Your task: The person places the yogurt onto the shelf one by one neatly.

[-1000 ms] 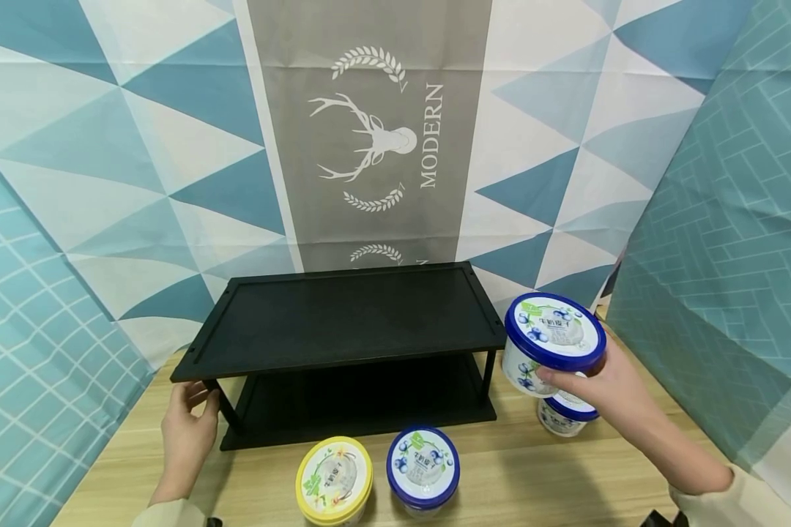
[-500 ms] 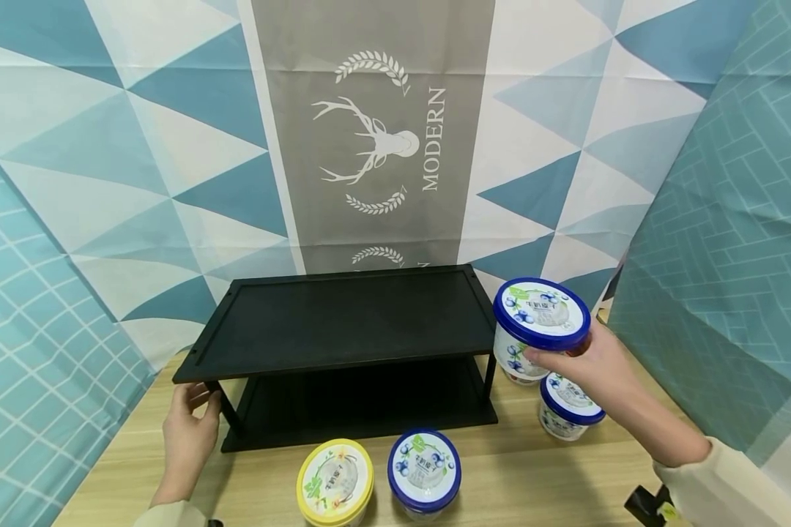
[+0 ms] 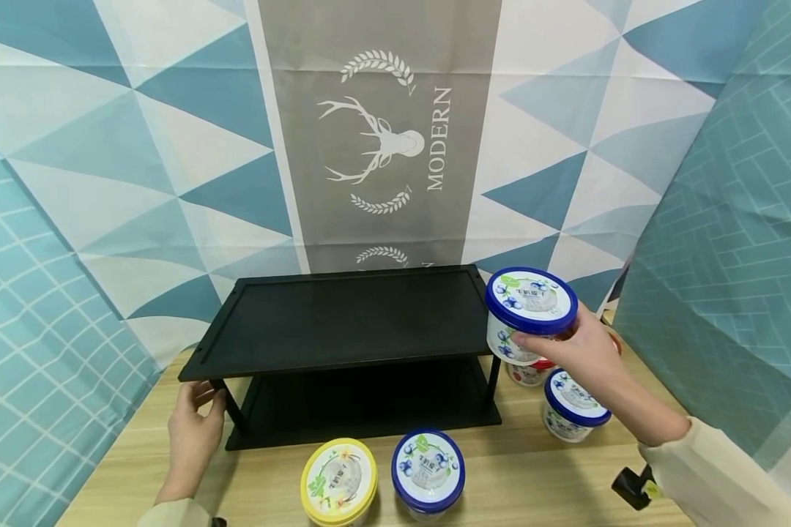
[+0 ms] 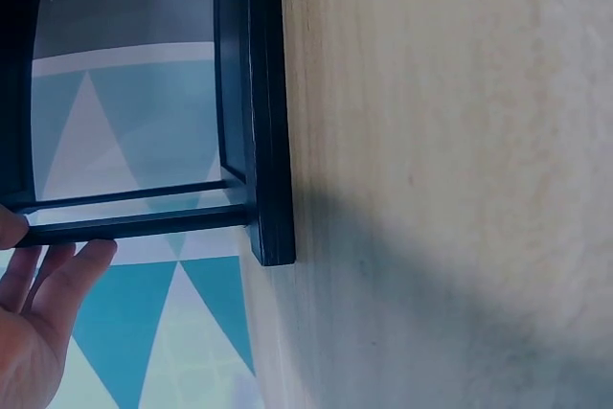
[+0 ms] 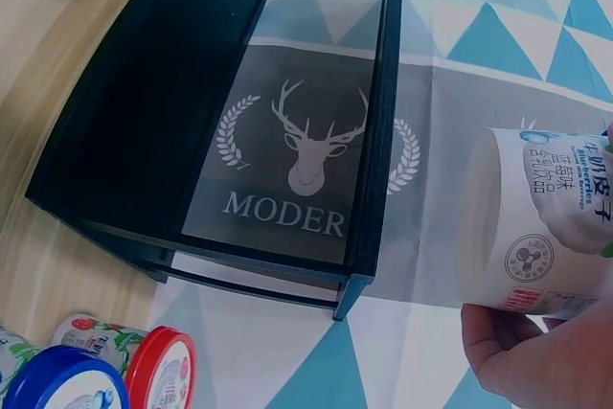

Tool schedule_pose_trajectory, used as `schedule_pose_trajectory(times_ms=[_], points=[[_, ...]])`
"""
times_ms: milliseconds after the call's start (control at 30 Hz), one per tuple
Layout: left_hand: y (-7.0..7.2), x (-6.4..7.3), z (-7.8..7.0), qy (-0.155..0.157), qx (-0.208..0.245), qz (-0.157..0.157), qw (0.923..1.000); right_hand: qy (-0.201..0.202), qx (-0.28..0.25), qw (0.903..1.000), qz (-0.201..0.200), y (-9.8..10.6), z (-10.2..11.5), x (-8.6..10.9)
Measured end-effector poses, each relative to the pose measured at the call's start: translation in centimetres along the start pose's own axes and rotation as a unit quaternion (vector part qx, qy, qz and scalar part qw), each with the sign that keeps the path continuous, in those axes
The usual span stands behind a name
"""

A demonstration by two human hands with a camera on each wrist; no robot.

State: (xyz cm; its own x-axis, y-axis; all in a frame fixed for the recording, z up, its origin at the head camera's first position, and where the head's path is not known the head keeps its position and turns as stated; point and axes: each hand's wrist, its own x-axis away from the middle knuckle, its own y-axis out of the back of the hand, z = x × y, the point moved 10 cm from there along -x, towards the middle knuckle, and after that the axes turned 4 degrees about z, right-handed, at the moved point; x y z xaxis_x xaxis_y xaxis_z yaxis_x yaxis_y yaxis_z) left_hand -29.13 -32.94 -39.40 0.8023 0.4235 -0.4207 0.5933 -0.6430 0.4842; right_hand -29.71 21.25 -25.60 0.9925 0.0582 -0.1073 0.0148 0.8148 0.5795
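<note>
My right hand (image 3: 587, 348) grips a white tub (image 3: 530, 301) with a blue lid and blueberry print, raised upright beside the right end of a two-tier black shelf (image 3: 356, 318). In the right wrist view, the tub's printed side (image 5: 565, 217) shows above my thumb. My left hand (image 3: 196, 428) holds the shelf's front left leg just under the upper board. In the left wrist view, the fingers (image 4: 72, 280) lie along that leg (image 4: 158, 225). Both shelf levels show bare black surfaces.
A yellow-lidded tub (image 3: 339, 479) and a blue-lidded tub (image 3: 428, 468) stand in front of the shelf. Right of it are another blue-lidded tub (image 3: 575, 406) and a red-lidded tub (image 5: 168, 371), partly hidden in the head view. A patterned cloth (image 3: 382, 146) hangs close behind.
My right hand has carried the blue-lidded tub left and upward, toward the shelf's right edge, uncovering the tubs behind it. The left hand stays at the shelf leg.
</note>
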Motion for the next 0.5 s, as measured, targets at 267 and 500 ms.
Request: schedule_pose_trajectory(times_ms=[267,500], points=[[0.0,0.0,0.3,0.003,-0.002,-0.003,1.0,0.014,-0.002,0.9999,-0.002,-0.5,0.7,-0.7],[-0.1,0.0,0.5,0.014,-0.005,0.003,0.9999,0.021,-0.013,0.9997,0.004,-1.0,1.3,-1.0]])
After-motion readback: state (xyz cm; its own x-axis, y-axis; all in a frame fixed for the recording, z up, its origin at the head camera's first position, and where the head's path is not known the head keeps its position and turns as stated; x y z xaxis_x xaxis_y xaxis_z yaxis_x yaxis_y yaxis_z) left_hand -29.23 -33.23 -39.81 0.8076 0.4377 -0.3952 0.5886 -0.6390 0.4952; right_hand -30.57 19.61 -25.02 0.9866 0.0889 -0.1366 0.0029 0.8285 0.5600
